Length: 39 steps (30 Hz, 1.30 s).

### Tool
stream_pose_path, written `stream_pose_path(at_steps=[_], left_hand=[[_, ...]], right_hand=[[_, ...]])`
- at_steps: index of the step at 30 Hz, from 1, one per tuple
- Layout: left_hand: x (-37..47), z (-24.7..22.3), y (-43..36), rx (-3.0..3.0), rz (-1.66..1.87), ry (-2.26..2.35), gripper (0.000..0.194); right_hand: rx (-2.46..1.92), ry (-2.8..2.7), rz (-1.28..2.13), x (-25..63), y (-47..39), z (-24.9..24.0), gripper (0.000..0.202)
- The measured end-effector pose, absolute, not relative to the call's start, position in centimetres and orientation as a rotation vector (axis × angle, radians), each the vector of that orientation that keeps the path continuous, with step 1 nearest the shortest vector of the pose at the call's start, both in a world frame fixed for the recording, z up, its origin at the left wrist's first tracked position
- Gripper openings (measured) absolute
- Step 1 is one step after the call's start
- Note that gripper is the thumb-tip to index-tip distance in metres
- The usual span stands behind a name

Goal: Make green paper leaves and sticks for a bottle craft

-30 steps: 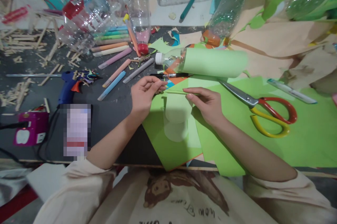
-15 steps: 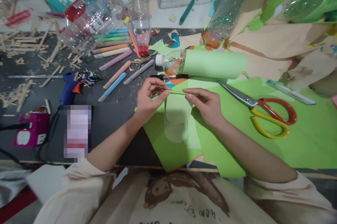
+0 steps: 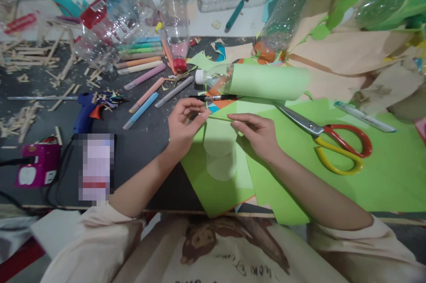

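My left hand point(image 3: 185, 124) and my right hand point(image 3: 255, 133) face each other over the green sheets, fingers closed in a pinch. Between them they hold a light green paper piece point(image 3: 219, 134) by its narrow, darker green folded or rolled top edge. Its lower end is rounded and hangs toward me. Just below it shows another pale rounded shape point(image 3: 221, 167), lying on the bright green paper point(image 3: 213, 198). A clear bottle point(image 3: 216, 74) wrapped in pale green paper lies on its side beyond my hands, with a black pen point(image 3: 216, 97) in front of it.
Scissors point(image 3: 339, 141) with red and yellow handles lie right, near a capped pen point(image 3: 364, 116). Several markers point(image 3: 143, 99), a blue glue gun point(image 3: 84, 112), a phone point(image 3: 96, 165) and a magenta box point(image 3: 38, 165) lie left. Plastic bottles point(image 3: 109, 21) and wood sticks point(image 3: 29, 52) are behind.
Both hands keep their pinch on the paper piece. The whole view has shifted slightly, so hands and table things appear a little further left.
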State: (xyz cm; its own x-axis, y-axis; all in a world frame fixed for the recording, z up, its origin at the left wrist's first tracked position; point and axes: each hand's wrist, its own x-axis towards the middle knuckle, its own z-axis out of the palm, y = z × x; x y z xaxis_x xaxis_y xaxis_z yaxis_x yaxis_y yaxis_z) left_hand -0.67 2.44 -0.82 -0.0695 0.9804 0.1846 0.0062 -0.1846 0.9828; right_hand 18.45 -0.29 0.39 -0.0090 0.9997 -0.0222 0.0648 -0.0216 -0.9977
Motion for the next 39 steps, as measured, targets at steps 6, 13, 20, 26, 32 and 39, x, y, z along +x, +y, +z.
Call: stream_pose_path(at_steps=[6,13,20,26,32,39], left_hand=[[-1.4,-1.5,3.7,1.277,1.555,1.298,0.035],[-0.8,-0.6,3.3,1.252,1.468,1.248,0.043],[-1.0,0.6,2.6,1.288,1.241,1.224,0.052],[-1.0,0.5,2.3,1.522,1.191,1.172,0.042],[-0.9,-0.8,2.8,1.575,1.269,1.164,0.028],[-1.1,0.0,2.9,1.3,1.248,1.287,0.023]], right_hand=[[-1.3,-1.266,1.186,18.7,-0.1,0.2,0.012],[-1.248,-1.265,1.241,18.7,0.0,-0.3,0.02],[-1.196,-1.214,1.225,18.5,0.1,-0.3,0.016],[-1.207,-1.209,1.207,18.4,0.2,0.0,0.017],[-1.254,-1.196,1.175,18.3,0.2,0.2,0.028],[-1.343,-1.143,1.066,19.2,0.7,-0.2,0.027]])
